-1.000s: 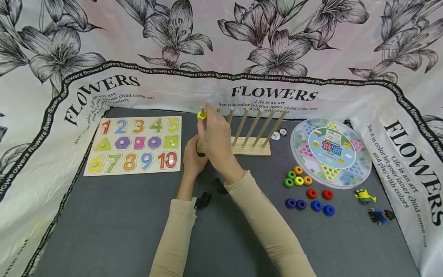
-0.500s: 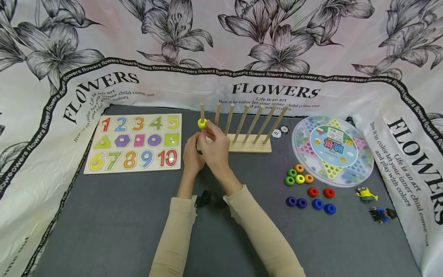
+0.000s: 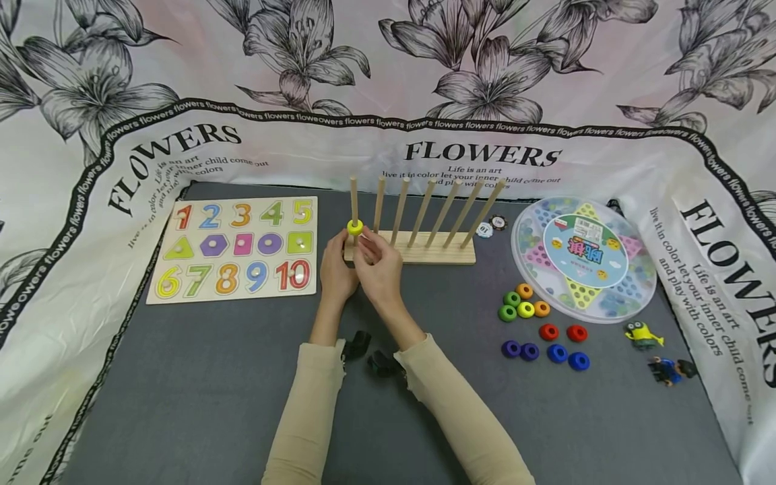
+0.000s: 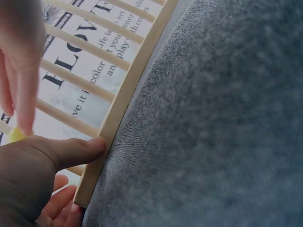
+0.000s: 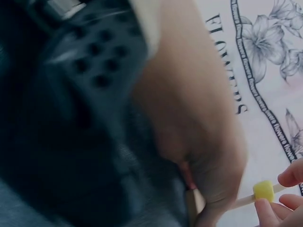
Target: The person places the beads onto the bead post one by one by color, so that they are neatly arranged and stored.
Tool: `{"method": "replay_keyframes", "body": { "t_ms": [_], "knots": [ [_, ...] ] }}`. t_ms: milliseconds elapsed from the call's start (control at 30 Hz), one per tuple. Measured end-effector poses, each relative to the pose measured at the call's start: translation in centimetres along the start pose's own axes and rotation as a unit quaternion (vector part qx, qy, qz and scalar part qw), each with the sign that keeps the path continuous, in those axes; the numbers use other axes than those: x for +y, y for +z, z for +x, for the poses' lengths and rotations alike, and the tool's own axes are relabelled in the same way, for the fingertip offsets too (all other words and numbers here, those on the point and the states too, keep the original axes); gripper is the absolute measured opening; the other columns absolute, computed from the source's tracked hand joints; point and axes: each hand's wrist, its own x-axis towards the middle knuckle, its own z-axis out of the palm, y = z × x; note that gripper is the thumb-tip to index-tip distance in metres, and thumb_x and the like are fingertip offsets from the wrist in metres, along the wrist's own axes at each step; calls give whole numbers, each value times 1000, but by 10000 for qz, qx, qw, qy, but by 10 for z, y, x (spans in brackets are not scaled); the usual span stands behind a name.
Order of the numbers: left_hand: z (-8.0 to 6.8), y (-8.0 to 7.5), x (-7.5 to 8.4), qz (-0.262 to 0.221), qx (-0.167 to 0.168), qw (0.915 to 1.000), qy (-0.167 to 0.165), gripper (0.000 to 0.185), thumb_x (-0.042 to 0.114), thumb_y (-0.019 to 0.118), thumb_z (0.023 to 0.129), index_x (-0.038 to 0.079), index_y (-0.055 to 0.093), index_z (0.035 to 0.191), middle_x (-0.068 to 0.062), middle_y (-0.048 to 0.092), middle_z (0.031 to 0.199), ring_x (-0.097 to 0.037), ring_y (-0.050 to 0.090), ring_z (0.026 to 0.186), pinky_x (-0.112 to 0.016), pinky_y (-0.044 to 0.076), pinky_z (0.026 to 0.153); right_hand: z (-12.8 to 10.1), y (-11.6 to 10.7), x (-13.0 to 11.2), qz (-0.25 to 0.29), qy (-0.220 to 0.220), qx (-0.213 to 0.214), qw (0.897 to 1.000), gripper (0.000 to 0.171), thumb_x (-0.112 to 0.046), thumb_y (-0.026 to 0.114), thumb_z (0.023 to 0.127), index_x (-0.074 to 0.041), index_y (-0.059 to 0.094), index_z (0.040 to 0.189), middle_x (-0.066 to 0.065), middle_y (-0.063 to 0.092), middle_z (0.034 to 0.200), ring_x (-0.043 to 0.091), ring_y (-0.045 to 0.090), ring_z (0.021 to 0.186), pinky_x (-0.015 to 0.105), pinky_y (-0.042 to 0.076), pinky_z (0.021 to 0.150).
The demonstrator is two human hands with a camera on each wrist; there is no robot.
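Note:
A yellow bead (image 3: 355, 228) sits partway down the leftmost peg of a wooden peg stand (image 3: 439, 252). My right hand (image 3: 380, 266) is just beside that peg. In the right wrist view, its fingertips (image 5: 291, 174) lie on either side of the bead, pinching it. My left hand (image 3: 337, 269) grips the left end of the stand's base. Its thumb (image 4: 78, 150) lies on the base in the left wrist view, with curled fingers on the other side. The other pegs carry no beads.
Left of the stand lies a number and shape board (image 3: 232, 249). To the right are loose colored beads (image 3: 525, 309), a round game box (image 3: 585, 259), two round chips (image 3: 484, 230), and two small figures (image 3: 644, 335). A printed flower cloth (image 3: 339, 155) rises behind.
The yellow bead has slid down the leftmost peg from near its top, and my right hand has come down with it. My left hand stays on the base.

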Motion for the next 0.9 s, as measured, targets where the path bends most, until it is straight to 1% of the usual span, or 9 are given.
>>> {"method": "replay_keyframes", "body": {
  "t_ms": [133, 267, 367, 500, 567, 700, 833, 900],
  "knots": [
    [1, 1, -1, 2, -32, 10000, -46, 65, 1, 70, 79, -4, 49, 140, -24, 53, 136, -38, 52, 122, -50, 42, 103, -5, -2, -1, -169, 156, -16, 9997, 35, 14, 54, 89, 24, 53, 123, 39, 54, 125, 52, 57, 114, 52, 49, 95],
    [1, 2, -1, 20, -76, 9999, -94, 67, 1, 72, 79, -3, 48, 141, -23, 51, 138, -38, 51, 124, -49, 42, 104, -7, -4, 5, -305, 279, 34, 9991, 35, 14, 55, 88, 23, 55, 122, 39, 56, 124, 52, 57, 113, 53, 50, 94],
    [2, 1, -1, 36, -46, 9999, -109, 68, 6, 75, 79, -3, 48, 141, -23, 51, 139, -38, 51, 124, -48, 42, 104, -5, -8, 27, -469, 365, 76, 9982, 35, 11, 58, 89, 18, 58, 123, 36, 59, 122, 46, 61, 113, 45, 52, 94],
    [4, 0, 0, 27, -76, 9999, -123, 71, 12, 80, 80, -3, 47, 142, -23, 50, 140, -37, 50, 125, -48, 41, 105, -1, -20, 51, -703, 283, 161, 9970, 34, 6, 61, 89, 12, 62, 123, 28, 64, 121, 36, 65, 110, 33, 55, 89],
    [5, -3, -1, 30, -42, 9998, -170, 73, 12, 81, 80, -2, 47, 142, -22, 49, 141, -36, 49, 126, -47, 40, 106, -1, -27, 49, -743, 181, 165, 9969, 33, 5, 62, 89, 12, 63, 121, 28, 65, 119, 36, 66, 108, 34, 56, 88],
    [5, -7, 0, -7, 58, 9996, -267, 75, 10, 82, 78, -2, 46, 143, -22, 49, 140, -36, 49, 127, -45, 41, 106, -3, -50, 46, -660, 70, 227, 9975, 31, 6, 64, 89, 13, 63, 119, 28, 65, 118, 38, 66, 106, 39, 56, 87],
    [2, -2, 3, -68, -173, 9995, -269, 76, 11, 81, 80, -2, 43, 145, -22, 47, 142, -35, 47, 129, -43, 40, 107, -8, -84, 40, -606, 72, 538, 9967, 30, 9, 65, 88, 17, 62, 117, 33, 64, 115, 44, 65, 105, 47, 55, 88],
    [0, 3, 4, -92, -294, 9991, -283, 76, 11, 80, 81, -1, 42, 146, -21, 46, 143, -35, 47, 129, -42, 40, 108, -12, -102, 31, -638, 118, 675, 9956, 30, 11, 64, 87, 19, 61, 116, 36, 63, 114, 47, 64, 105, 49, 54, 88]
  ]
}}
